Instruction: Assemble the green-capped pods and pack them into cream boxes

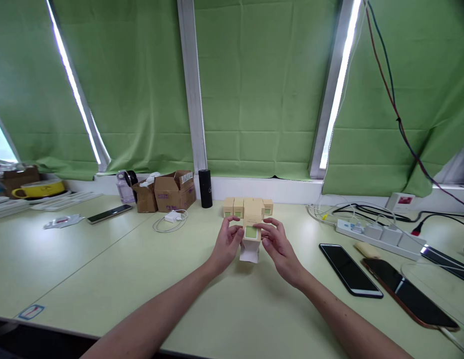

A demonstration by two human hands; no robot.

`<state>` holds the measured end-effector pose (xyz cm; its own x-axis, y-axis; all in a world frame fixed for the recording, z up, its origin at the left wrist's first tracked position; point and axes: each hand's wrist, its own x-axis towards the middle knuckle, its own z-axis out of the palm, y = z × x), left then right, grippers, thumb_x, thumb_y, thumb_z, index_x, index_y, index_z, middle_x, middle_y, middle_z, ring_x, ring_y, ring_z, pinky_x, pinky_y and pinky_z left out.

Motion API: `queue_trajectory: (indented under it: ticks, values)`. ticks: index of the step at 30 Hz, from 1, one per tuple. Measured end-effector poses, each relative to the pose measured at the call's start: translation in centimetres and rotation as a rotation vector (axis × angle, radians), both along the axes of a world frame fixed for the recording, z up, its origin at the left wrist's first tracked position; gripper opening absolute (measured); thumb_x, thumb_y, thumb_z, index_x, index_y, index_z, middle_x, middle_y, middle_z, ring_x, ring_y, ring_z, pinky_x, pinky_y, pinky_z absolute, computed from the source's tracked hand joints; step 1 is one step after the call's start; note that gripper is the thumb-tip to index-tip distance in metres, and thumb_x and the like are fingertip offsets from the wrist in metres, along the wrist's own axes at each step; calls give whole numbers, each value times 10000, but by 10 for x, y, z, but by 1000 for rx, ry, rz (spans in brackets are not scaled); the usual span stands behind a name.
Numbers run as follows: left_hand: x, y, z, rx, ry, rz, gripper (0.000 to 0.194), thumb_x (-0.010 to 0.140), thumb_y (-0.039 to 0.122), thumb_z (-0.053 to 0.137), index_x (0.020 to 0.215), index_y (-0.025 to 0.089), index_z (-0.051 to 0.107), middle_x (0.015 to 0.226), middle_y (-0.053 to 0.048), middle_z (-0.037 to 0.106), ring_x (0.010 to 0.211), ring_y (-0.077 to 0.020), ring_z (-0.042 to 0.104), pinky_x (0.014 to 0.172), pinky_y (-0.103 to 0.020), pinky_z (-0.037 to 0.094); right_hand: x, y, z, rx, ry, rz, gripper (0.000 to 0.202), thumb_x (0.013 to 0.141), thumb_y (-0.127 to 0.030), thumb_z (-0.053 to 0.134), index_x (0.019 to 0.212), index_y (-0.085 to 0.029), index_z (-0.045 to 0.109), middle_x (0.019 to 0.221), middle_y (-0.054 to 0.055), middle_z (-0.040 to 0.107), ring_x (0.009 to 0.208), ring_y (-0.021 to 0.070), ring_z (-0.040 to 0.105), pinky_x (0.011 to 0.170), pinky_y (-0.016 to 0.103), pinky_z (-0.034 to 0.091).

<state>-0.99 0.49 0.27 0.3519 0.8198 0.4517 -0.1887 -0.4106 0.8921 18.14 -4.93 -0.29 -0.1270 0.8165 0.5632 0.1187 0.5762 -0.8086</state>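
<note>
Between my hands is a small tan cardboard box (252, 219) with a green label on the side facing me. Its near end stands open, and a white flap (249, 253) hangs down toward the table. My left hand (228, 244) grips the box's left side with thumb and fingers. On the other side, my right hand (280, 249) holds it, fingertips on the label's edge and thumb near the flap. Just behind stand several similar tan boxes (228, 206) in a row, partly hidden by the held one.
A black cylinder (205, 188) and open cartons (175, 192) stand by the wall. Left of my hands lies a white charger (172, 217) with its cable. To the right are a black phone (349, 269), another phone (407, 291) and a power strip (379, 237) with tangled cables.
</note>
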Motion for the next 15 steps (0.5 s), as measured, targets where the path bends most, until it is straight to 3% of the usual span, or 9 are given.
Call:
queue_trajectory:
  ticks: [4, 7, 15]
  values:
    - [-3, 1, -1, 75, 28, 56, 511, 977, 578, 571, 1322, 250, 384, 1329, -150, 602, 985, -205, 651, 664, -277, 566, 1, 2, 2, -14, 42, -8, 369, 1020, -535, 505, 1319, -351, 619, 1411, 83, 335, 1080, 216, 663, 980, 422, 574]
    - [-6, 0, -2, 177, 80, 111, 485, 980, 481, 598, 1379, 293, 395, 1506, -141, 427, 1078, -212, 592, 681, -280, 592, 3, 4, 2, -27, 65, -23, 355, 1014, -525, 524, 1306, -351, 629, 1416, 78, 346, 1066, 214, 668, 977, 420, 564]
    - [-13, -8, 2, 348, 211, 96, 355, 942, 332, 651, 1294, 317, 608, 1534, -105, 362, 1146, -236, 605, 795, -300, 594, 5, 7, 0, -46, 60, -23, 359, 1008, -520, 539, 1319, -365, 629, 1426, 78, 354, 1053, 214, 668, 974, 427, 556]
